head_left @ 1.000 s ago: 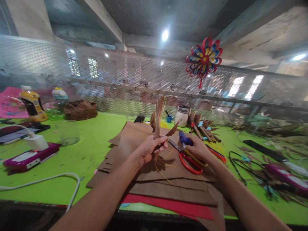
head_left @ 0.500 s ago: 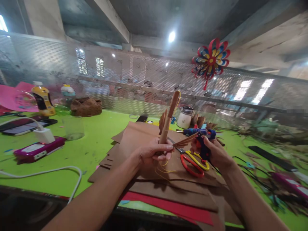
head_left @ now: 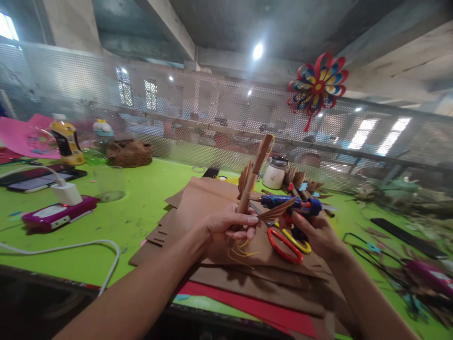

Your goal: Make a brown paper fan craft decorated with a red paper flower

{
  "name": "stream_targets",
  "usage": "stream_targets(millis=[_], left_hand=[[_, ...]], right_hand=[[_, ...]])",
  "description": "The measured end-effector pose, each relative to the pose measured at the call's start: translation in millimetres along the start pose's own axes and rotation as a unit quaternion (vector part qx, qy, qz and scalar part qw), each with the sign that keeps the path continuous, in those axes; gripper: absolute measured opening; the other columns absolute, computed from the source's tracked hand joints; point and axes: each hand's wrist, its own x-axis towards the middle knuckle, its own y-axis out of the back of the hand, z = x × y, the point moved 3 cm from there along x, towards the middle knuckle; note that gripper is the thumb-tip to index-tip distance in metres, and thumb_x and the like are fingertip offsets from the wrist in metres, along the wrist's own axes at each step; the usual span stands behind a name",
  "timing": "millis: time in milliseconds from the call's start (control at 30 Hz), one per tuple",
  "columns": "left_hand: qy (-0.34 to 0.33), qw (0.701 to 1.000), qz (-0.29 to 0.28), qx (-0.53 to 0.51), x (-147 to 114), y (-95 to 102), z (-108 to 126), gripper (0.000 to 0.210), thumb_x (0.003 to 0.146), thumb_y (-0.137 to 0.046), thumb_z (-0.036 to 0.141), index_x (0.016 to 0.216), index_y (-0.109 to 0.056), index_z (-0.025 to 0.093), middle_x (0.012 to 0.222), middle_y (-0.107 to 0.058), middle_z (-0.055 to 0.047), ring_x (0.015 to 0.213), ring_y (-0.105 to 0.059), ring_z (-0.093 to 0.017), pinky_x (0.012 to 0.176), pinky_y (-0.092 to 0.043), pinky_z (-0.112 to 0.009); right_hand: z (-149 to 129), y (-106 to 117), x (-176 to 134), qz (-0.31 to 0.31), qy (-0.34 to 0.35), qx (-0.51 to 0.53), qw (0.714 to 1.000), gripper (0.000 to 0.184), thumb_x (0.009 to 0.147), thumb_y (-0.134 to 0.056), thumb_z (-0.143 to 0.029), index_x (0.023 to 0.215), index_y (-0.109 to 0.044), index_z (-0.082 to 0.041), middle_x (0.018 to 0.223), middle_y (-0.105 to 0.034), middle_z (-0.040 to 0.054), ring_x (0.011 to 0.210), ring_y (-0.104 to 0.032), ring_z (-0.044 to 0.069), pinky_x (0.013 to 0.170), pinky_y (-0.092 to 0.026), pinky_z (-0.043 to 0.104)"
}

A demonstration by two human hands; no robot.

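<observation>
My left hand (head_left: 235, 224) is closed around the lower part of a brown rolled paper tube (head_left: 256, 165), which tilts up to the right. Pleated brown paper fans stick out on both sides of it, one fan (head_left: 279, 210) pointing right from my fingertips. Yellow string (head_left: 242, 252) hangs below. My right hand (head_left: 314, 231) grips a blue glue gun (head_left: 290, 203), its nozzle turned left, close to the tube; I cannot tell whether they touch. Under the hands, scissors (head_left: 285, 245) with red and yellow handles lie on stacked brown paper sheets (head_left: 208, 203).
On the green table (head_left: 141, 189) stand a white jar (head_left: 274, 174), a clear cup (head_left: 109, 184) and a yellow bottle (head_left: 67, 141). A purple power bank (head_left: 58, 215) with a white cable lies left. Dark cords (head_left: 371, 255) and brown scraps lie right. Red paper (head_left: 247, 307) sticks out in front.
The glue gun has tipped to a more level pose, with its nozzle closer to the tube. My left hand still holds the tube, and the view has shifted slightly.
</observation>
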Motion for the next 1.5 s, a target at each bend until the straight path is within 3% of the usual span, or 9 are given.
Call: stream_targets(millis=[467,733,1500], left_hand=[[-0.018,1.0,0.014,0.004,0,1.3,0,0.016,0.071,-0.064,0.025,0.077,-0.057,0.012,0.058,-0.06,-0.002,0.032,-0.029,0.0,0.03,-0.009,-0.015],[-0.023,1.0,0.004,-0.004,0,-1.4,1,0.015,0.072,-0.063,0.025,0.075,-0.059,0.011,0.056,-0.059,-0.002,0.031,-0.028,0.001,0.03,-0.008,-0.015],[-0.015,0.999,-0.035,0.002,2,0.3,1,0.017,0.076,-0.06,0.025,0.079,-0.059,0.009,0.054,-0.06,-0.001,0.029,-0.028,0.001,0.029,-0.01,-0.015]], right_hand=[[-5,-3,0,0.01,-0.002,0.003,1.0,0.028,0.082,-0.053,-0.042,0.081,-0.064,-0.016,0.069,-0.063,0.0046,0.065,-0.059,0.017,0.065,-0.048,0.029],[-13,-5,0,-0.013,0.005,-0.01,1.0,0.029,0.083,-0.051,-0.041,0.072,-0.06,-0.016,0.068,-0.061,0.0046,0.066,-0.056,0.016,0.064,-0.045,0.028],[-10,-3,1,0.002,0.029,-0.041,0.999,0.026,0.083,-0.051,-0.039,0.073,-0.056,-0.016,0.065,-0.058,0.0039,0.06,-0.052,0.014,0.058,-0.043,0.026]])
